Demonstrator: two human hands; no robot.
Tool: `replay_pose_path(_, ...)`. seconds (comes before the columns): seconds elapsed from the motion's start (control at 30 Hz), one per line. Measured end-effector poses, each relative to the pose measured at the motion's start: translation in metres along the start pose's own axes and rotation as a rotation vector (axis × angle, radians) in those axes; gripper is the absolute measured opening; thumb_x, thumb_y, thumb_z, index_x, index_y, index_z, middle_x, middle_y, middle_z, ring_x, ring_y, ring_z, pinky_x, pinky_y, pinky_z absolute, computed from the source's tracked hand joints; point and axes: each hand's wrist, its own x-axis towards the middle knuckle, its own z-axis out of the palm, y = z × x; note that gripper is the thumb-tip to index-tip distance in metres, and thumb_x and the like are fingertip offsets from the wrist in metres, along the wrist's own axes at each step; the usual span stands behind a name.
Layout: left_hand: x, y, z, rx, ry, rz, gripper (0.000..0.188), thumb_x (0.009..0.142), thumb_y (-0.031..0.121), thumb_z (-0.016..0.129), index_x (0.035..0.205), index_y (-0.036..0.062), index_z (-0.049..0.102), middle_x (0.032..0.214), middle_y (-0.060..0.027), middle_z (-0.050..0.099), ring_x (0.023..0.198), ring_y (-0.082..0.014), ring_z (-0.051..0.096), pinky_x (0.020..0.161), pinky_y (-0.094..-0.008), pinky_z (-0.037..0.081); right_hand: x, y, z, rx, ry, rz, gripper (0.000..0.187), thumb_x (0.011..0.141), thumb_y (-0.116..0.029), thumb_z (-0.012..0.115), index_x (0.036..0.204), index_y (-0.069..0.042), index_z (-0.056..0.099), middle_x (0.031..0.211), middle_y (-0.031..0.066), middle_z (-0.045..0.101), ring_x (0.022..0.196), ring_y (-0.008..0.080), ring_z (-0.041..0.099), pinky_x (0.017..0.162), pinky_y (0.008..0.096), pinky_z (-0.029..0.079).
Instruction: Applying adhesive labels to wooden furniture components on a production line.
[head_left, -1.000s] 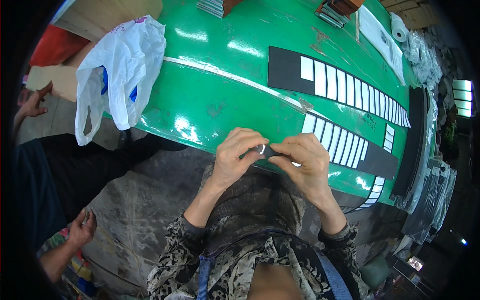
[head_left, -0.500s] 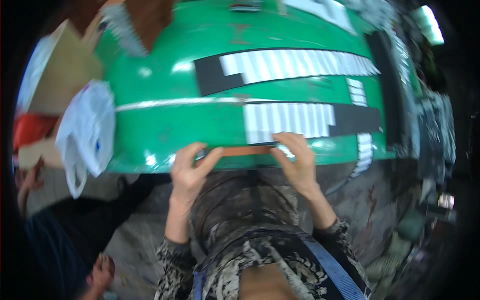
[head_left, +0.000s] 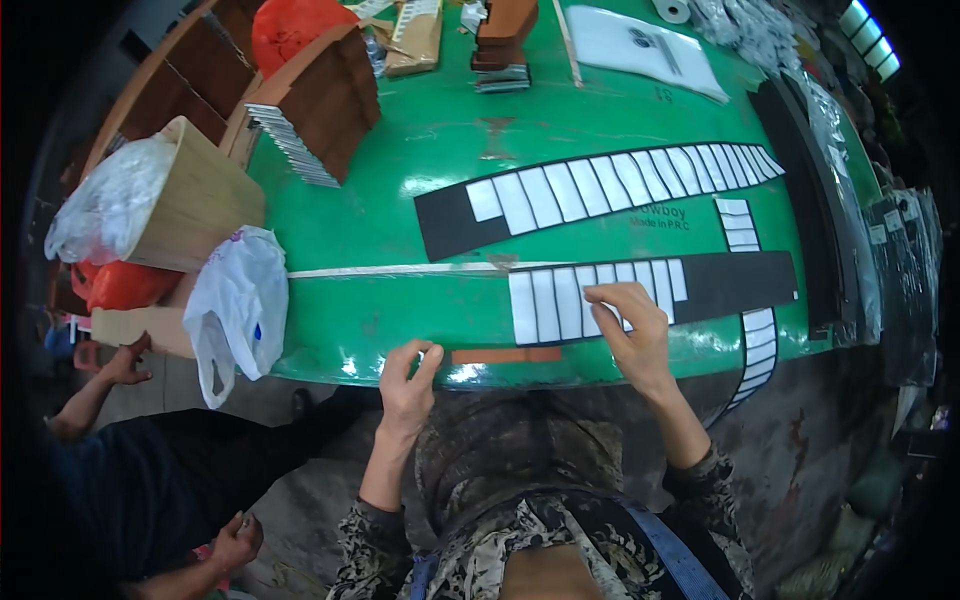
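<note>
My left hand [head_left: 408, 388] is at the table's near edge, thumb and forefinger closed at the left end of a thin brown strip [head_left: 508, 355]. The strip runs level along the edge, its right end free. Over a black band with white rectangular labels [head_left: 548, 305], my right hand [head_left: 636, 335] has its thumb and forefinger bent together. Whatever lies between those fingertips is too small to make out. Farther back lies a longer black band [head_left: 448, 222], also covered with a row of white labels.
The green table [head_left: 370, 320] bears a white plastic bag [head_left: 240, 300] and stacked brown pieces [head_left: 320, 100] at left. Black strips [head_left: 800, 200] and clear-wrapped packs line the right. A label strip [head_left: 758, 350] hangs over the near edge. Another person's hand [head_left: 130, 360] shows at left.
My right hand has left the brown strip's right end and moved up and right onto the labelled band. My left hand stays by the strip's left end. The view has shifted.
</note>
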Motion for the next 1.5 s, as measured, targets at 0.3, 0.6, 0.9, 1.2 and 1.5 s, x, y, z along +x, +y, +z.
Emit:
replay_pose_path(0.3,0.012,0.008,0.001,-0.014,-0.004,0.057,0.039,0.065,-0.007,0.065,0.1,0.0087,0.069,0.092,-0.0104,0.061,0.077,-0.0255,0.06,0.062,-0.0335,0.049,0.103,0.041,0.082,-0.38,-0.376,-0.193,0.03,0.074,-0.015,0.074,0.103,-0.011,0.069,0.096,0.0015,0.063,0.085,0.0213,0.057,0.07,0.0353,0.05)
replay_pose_path(0.6,0.013,0.004,-0.002,0.032,-0.025,0.102,0.04,0.062,-0.006,0.068,0.098,0.0119,0.072,0.093,-0.011,0.061,0.073,-0.0233,0.061,0.054,-0.0297,0.049,0.116,0.056,0.101,-0.473,-0.47,-0.199,0.038,0.062,-0.019,0.08,0.097,-0.013,0.068,0.094,0.0002,0.063,0.083,0.0209,0.06,0.066,0.0352,0.052)
replay_pose_path(0.9,0.016,0.01,0.0,0.083,0.001,0.075,0.036,0.064,-0.004,0.068,0.097,0.0116,0.072,0.097,-0.0102,0.059,0.079,-0.0246,0.061,0.059,-0.032,0.048,0.119,0.049,0.099,-0.484,-0.464,-0.156,0.037,0.065,-0.019,0.08,0.094,-0.012,0.058,0.09,-0.0001,0.061,0.078,0.0218,0.062,0.064,0.0375,0.049)
replay_pose_path(1.2,0.028,0.025,-0.004,0.352,-0.014,0.1,0.038,0.071,0.002,0.062,0.107,0.0118,0.069,0.107,-0.0086,0.057,0.094,-0.0227,0.057,0.077,-0.0365,0.04,0.115,0.053,0.099,-0.464,-0.422,-0.193,0.039,0.063,-0.022,0.082,0.09,-0.011,0.056,0.087,0.0049,0.062,0.08,0.0264,0.063,0.064,0.0386,0.05)
replay_pose_path(1.5,0.033,0.036,-0.005,0.419,-0.058,0.089,0.041,0.071,-0.001,0.061,0.11,0.0112,0.066,0.106,-0.0079,0.056,0.101,-0.025,0.054,0.084,-0.0401,0.037,0.097,0.035,0.059,-0.005,-0.091,0.089,0.023,0.07,-0.013,0.076,0.083,-0.002,0.06,0.078,0.0079,0.064,0.077,0.0177,0.063,0.068,0.0304,0.049)
